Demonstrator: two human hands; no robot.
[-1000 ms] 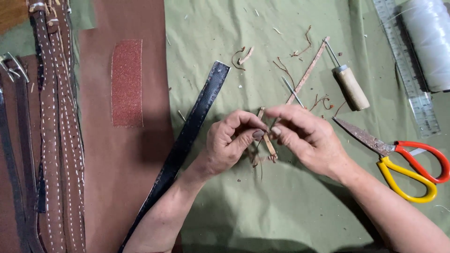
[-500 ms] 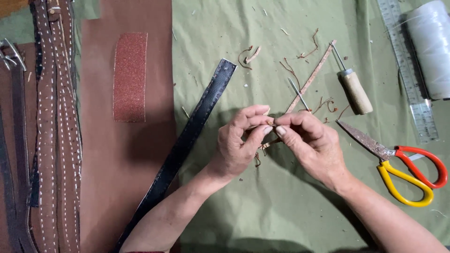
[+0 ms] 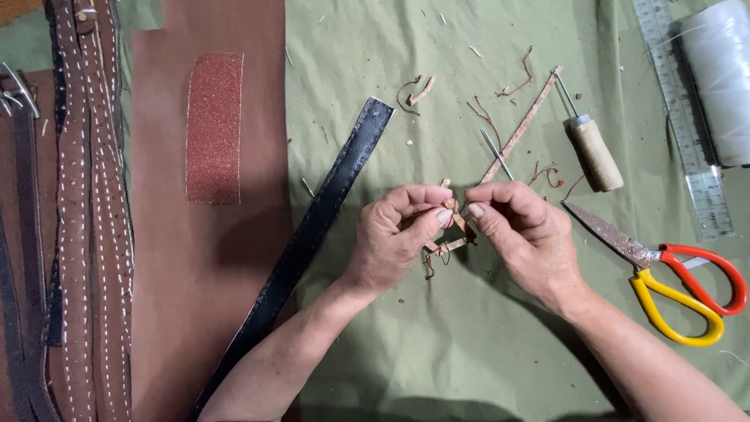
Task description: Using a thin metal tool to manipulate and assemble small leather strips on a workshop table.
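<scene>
My left hand (image 3: 394, 238) and my right hand (image 3: 523, 230) meet above a green cloth (image 3: 469, 336), both pinching a small piece of thin tan leather strips (image 3: 449, 234) between thumb and fingers. A short loop of it hangs below my fingertips. A long black leather strap (image 3: 312, 234) with stitch holes along its edges lies diagonally just left of my left hand. A thin leather strip (image 3: 519, 129) and a needle (image 3: 496, 152) lie just beyond my hands.
An awl with a wooden handle (image 3: 592, 152), red-and-yellow scissors (image 3: 672, 273), a clear ruler (image 3: 683, 117) and a white thread spool (image 3: 719, 78) lie to the right. A brown leather sheet (image 3: 211, 273) carries a sandpaper piece (image 3: 213, 125). Stitched brown straps (image 3: 86, 234) lie at far left. Leather scraps (image 3: 414, 90) dot the cloth.
My fingertips have shifted on the small leather piece and turned it a little; both hands stay in the same spot. The view has drifted slightly.
</scene>
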